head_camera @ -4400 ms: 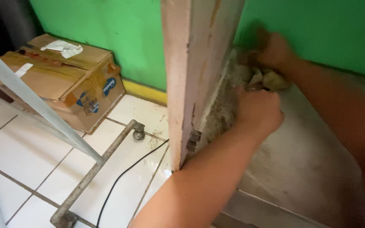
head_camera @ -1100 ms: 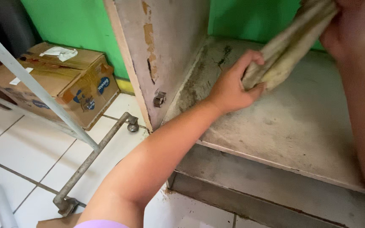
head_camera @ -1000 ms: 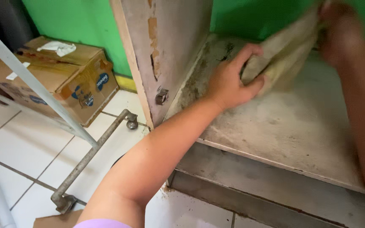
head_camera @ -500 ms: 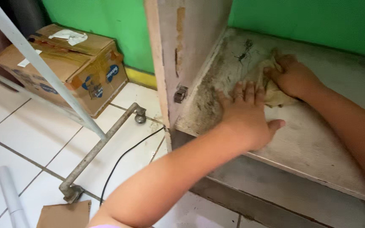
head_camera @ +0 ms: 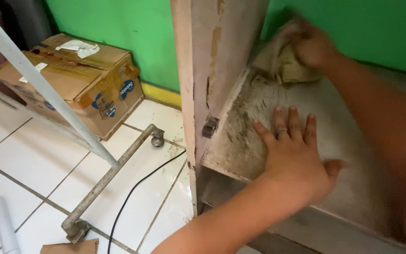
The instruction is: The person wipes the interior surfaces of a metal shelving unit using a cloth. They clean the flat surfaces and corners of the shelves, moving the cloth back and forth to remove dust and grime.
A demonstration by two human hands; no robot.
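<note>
At the shelf's back left corner, the right hand, fingers bunched on the rag, seems mid-scrub while the left hand lies flat, fingers spread, on the grimy shelf; the next pass needs pressure, hemmed by side panel and wall, open rightward.

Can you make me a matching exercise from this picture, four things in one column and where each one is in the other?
Things:
1. left hand
2. right hand
3. cardboard box
4. black cable

Places:
A. on the tiled floor beside the metal bar
B. flat on the dirty shelf
C. against the green wall, on the floor
D. on the cloth at the shelf's back corner

Pairs: 1-B, 2-D, 3-C, 4-A
</note>
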